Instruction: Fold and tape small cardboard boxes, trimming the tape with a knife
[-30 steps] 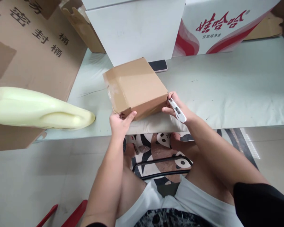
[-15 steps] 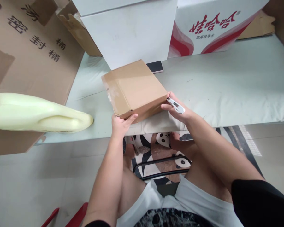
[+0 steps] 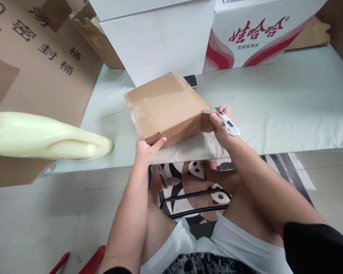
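Observation:
A brown cardboard box (image 3: 167,101) rests near the front edge of the covered bench (image 3: 288,114). Its right side has a flap swung outward, and clear tape shows along its left end. My left hand (image 3: 148,150) grips the near left corner, thumb on the front face. In my right hand (image 3: 224,127) is a white utility knife (image 3: 228,125), its blade lying by the box's right edge. Those fingers are closed around the knife, close to the flap. A dark phone (image 3: 191,81) lies partly hidden behind the box.
Behind stand a white box (image 3: 157,45) and a red-and-white water carton (image 3: 246,42). A large brown carton (image 3: 42,87) is at left, with a pale yellow-green rounded object (image 3: 51,137) in front. Below are a panda-patterned mat (image 3: 188,179) and my legs.
My right hand has moved right and away from the box with the knife. The box's right flap has come open. My left hand keeps its hold on the near left corner.

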Demonstrator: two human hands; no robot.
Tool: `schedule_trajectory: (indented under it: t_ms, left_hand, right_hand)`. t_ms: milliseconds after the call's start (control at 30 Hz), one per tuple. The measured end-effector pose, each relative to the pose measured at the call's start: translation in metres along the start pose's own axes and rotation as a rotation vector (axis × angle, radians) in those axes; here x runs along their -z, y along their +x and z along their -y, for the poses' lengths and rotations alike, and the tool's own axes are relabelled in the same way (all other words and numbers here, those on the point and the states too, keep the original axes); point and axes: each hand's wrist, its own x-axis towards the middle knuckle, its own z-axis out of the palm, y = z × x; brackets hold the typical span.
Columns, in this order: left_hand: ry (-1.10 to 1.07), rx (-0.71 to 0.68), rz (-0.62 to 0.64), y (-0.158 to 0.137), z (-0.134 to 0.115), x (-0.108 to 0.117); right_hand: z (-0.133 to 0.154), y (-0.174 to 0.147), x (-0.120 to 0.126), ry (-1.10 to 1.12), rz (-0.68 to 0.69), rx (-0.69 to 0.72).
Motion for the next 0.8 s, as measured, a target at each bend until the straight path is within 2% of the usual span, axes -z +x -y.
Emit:
schedule_trajectory:
  t_ms: [133, 200, 267, 400, 467, 567, 700, 800]
  left_hand:
    - [0.021, -0.07, 0.136, -0.005, 0.0, -0.008]
    - [-0.013, -0.089, 0.179, -0.007, 0.001, -0.01]
    - [-0.146, -0.049, 0.19, -0.007, 0.0, -0.012]
    - [-0.586, 0.16, 0.018, -0.011, -0.008, -0.018]
    - [-0.701, 0.257, -0.058, -0.014, -0.014, -0.021]
    - [-0.712, 0.366, -0.046, -0.017, -0.018, -0.022]
    - [-0.68, 0.441, 0.131, -0.017, -0.015, -0.016]
    - [-0.65, 0.467, 0.191, -0.017, -0.009, -0.009]
  right_hand:
    - [-0.004, 0.007, 0.0, -0.061, -0.14, -0.006]
    - [-0.004, 0.009, 0.003, -0.043, -0.154, 0.055]
    - [-0.003, 0.01, 0.008, -0.024, -0.125, 0.111]
    - [0.0, 0.008, 0.017, -0.004, -0.079, 0.137]
    - [0.002, 0.007, 0.019, 0.013, -0.083, 0.13]
    - [0.005, 0.008, 0.018, 0.005, -0.126, 0.087]
    - [0.009, 0.011, 0.017, 0.004, -0.211, -0.088]
    - [0.012, 0.013, 0.019, 0.077, -0.213, -0.178]
